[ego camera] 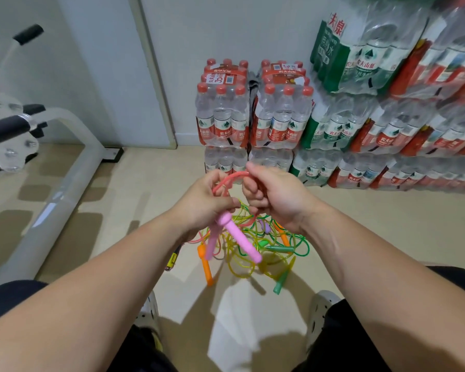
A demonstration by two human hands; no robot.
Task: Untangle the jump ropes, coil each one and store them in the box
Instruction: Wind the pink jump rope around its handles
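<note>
Both of my hands hold the pink jump rope (231, 178) up in front of me. My left hand (202, 202) grips the pink cord, and the rope's two pink handles (239, 240) hang below it. My right hand (274, 197) pinches the same cord's loop at the top. Below the hands, on the floor, lies a tangled pile of ropes (253, 248) with yellow, green and orange cords. An orange handle (206, 267) and a green handle (281, 281) stick out of it. No box is in view.
Stacked packs of water bottles (253, 114) line the wall ahead and to the right. A white exercise machine frame (62, 183) stands on the left. My knees and white shoes (320, 312) are at the bottom, close to the pile.
</note>
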